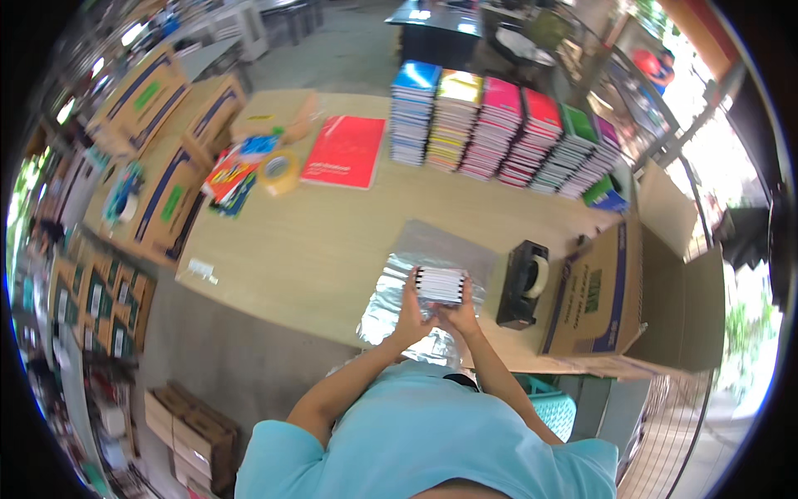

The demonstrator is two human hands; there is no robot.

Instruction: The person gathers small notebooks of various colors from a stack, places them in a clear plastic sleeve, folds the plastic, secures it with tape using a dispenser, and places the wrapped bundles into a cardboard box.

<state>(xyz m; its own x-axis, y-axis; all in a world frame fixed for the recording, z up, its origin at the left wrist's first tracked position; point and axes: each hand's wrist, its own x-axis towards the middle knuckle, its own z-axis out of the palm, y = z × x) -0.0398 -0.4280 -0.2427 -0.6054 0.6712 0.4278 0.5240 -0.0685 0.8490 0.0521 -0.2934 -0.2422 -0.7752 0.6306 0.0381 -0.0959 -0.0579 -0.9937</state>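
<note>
Both hands grip a small stack of notebooks (440, 284) from either side, left hand (409, 312) and right hand (461, 316) equally close, long axis crosswise, over the plastic wrap (416, 249) on the bench (316, 241).

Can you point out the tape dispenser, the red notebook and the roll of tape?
tape dispenser (523, 284), head view, black body
red notebook (345, 152), head view, cover middle
roll of tape (280, 172), head view, yellowish ring

A small stack of notebooks (440, 284), white page edges showing, sits just below the frame's centre, upright over a clear plastic bag (416, 274).
</note>
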